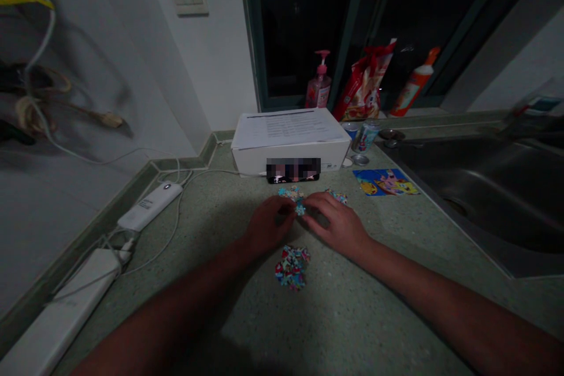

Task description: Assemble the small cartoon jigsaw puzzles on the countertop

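Left hand [268, 226] and right hand [337, 225] held narrow, fingertips meeting on a joined cluster of jigsaw pieces [296, 200] between them. Second small joined section [337, 195] lies just past the right hand. Loose heap of pieces [292, 267] sits on the speckled countertop [379, 305], nearer the body, below both hands. Cartoon picture card [385, 181] ahead right; stainless sink [476, 200] farther right.
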Tool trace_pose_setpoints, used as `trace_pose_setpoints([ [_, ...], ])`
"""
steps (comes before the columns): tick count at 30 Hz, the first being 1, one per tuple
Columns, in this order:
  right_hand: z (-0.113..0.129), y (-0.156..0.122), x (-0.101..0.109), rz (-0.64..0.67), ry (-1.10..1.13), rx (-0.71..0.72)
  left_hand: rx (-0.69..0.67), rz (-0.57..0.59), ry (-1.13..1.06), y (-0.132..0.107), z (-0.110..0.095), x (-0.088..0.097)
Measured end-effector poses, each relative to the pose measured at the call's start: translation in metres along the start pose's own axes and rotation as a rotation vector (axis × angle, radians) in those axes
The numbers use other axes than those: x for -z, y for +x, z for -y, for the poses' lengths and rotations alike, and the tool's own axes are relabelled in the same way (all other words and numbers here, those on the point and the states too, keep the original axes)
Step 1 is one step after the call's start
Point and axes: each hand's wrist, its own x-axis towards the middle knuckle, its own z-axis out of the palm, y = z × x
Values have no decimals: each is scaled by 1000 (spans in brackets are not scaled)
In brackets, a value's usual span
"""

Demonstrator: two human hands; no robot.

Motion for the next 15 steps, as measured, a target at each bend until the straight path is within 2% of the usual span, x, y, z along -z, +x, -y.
trace_pose_setpoints([
  [9, -1, 0, 1, 7, 3, 31, -32, 25, -9, 0, -2, 0],
  [12, -4, 3, 7, 11, -5, -13, -19, 6, 2, 0, -4, 1],
  [15, -19, 9, 17, -18, -60, -99, 8, -20, 23, 0, -4, 2],
])
